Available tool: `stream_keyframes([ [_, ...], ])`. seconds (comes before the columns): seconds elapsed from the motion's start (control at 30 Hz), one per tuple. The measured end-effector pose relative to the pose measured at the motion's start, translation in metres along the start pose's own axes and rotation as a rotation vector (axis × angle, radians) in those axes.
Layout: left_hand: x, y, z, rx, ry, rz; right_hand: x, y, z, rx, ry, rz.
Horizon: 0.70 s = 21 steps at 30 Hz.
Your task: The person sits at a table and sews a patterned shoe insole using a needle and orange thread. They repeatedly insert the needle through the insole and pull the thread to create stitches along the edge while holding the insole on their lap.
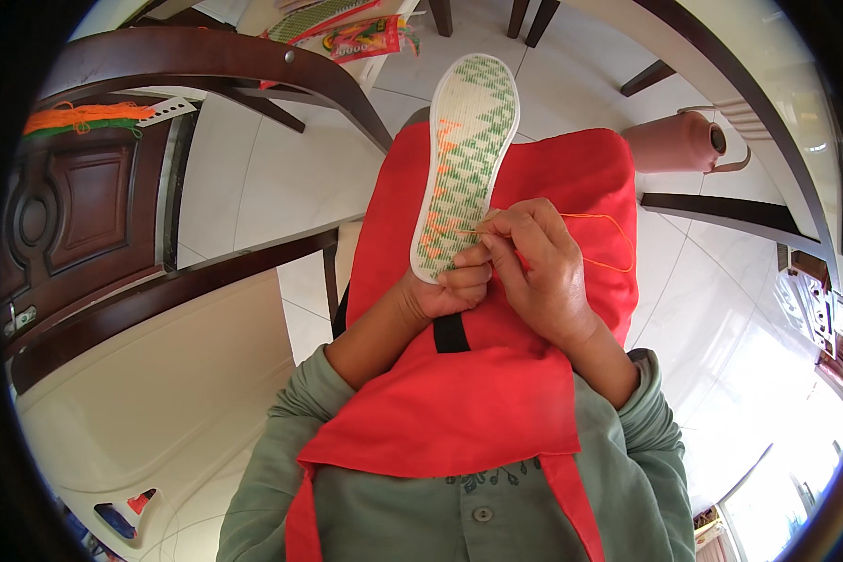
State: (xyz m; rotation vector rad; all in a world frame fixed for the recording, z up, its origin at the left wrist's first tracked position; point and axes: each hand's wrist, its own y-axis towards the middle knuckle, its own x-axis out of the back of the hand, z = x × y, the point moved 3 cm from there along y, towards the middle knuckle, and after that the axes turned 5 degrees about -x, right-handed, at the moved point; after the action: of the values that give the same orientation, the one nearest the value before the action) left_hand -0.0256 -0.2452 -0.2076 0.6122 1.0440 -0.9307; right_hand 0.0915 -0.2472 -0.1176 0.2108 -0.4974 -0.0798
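A white shoe insole [467,161] with green and orange stitches stands tilted above my lap, its heel end toward me. My left hand [456,284] grips that heel end from below, with the fingers curled round its right edge. Between the thumb and fingers of my right hand [537,260] is a thin sewing needle [469,232], whose tip lies over the stitched face near the right edge. Whether the tip has entered the cloth cannot be told. An orange thread [629,242] loops out to the right of my right hand.
A red apron [576,168] covers my lap. Orange and green thread skeins [88,119] hang over a wooden chair's curved rail [183,53] at left. Red-edged packets [365,38] lie on a surface at the top. A pink vacuum flask [667,144] is at right, by the table's edge [752,98].
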Motion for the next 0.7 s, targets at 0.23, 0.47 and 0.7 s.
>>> stream_keyframes([
  [0.23,-0.0039,-0.0004,0.0015,-0.026,-0.005,-0.146,0.0,0.0002,-0.0011,0.013,-0.008,0.01],
  [0.47,-0.0059,-0.0002,0.0024,-0.03,-0.002,-0.16,-0.0012,-0.0001,-0.0016,0.015,-0.013,0.023],
  [0.7,-0.0048,0.0006,0.0018,-0.029,0.003,-0.145,-0.0009,0.0015,-0.0002,0.03,-0.031,0.027],
])
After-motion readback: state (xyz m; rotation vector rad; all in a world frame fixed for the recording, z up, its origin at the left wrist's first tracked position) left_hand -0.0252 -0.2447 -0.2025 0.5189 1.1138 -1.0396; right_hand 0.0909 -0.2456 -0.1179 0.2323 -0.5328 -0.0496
